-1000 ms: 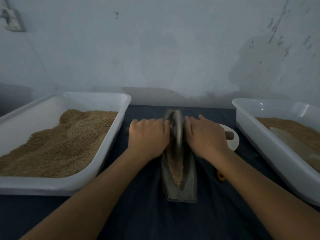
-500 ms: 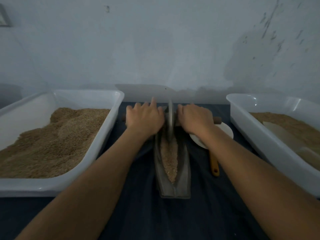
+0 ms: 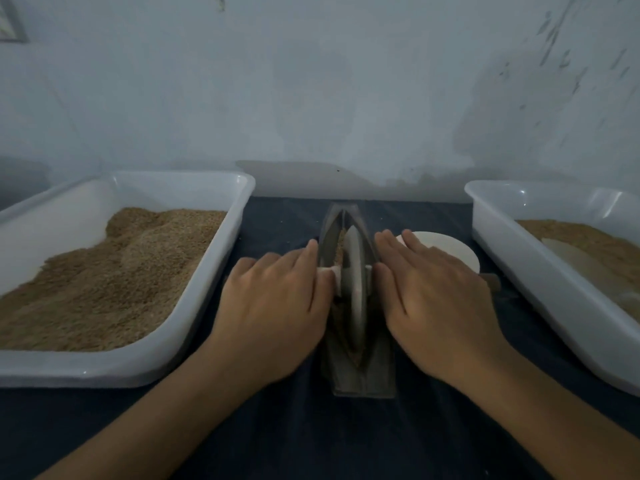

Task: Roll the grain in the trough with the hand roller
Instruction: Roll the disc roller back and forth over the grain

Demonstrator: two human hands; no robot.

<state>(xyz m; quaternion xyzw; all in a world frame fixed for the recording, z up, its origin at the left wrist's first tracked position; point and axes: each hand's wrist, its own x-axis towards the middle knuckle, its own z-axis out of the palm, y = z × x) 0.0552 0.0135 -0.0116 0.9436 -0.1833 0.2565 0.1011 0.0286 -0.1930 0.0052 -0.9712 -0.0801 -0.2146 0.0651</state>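
A narrow grey metal trough (image 3: pixel 362 377) lies lengthwise on the dark cloth in front of me, with brown grain (image 3: pixel 340 244) showing in its far part. The hand roller's metal disc (image 3: pixel 354 278) stands upright in the trough near its middle. My left hand (image 3: pixel 277 306) lies flat, fingers straight, on the axle handle left of the disc. My right hand (image 3: pixel 436 299) presses the same way on the handle at the right, whose wooden end (image 3: pixel 493 283) sticks out past my hand. Most of the grain under the disc is hidden.
A white tray (image 3: pixel 221 282) heaped with brown grain stands at the left. Another white tray (image 3: pixel 512 268) with grain and a pale scoop stands at the right. A white round dish (image 3: pixel 450 251) lies behind my right hand. The wall is just behind the trough.
Both hands have drawn the roller back toward me from the trough's far end to about its middle. The grain that lay bare in the near part is now covered by the disc.
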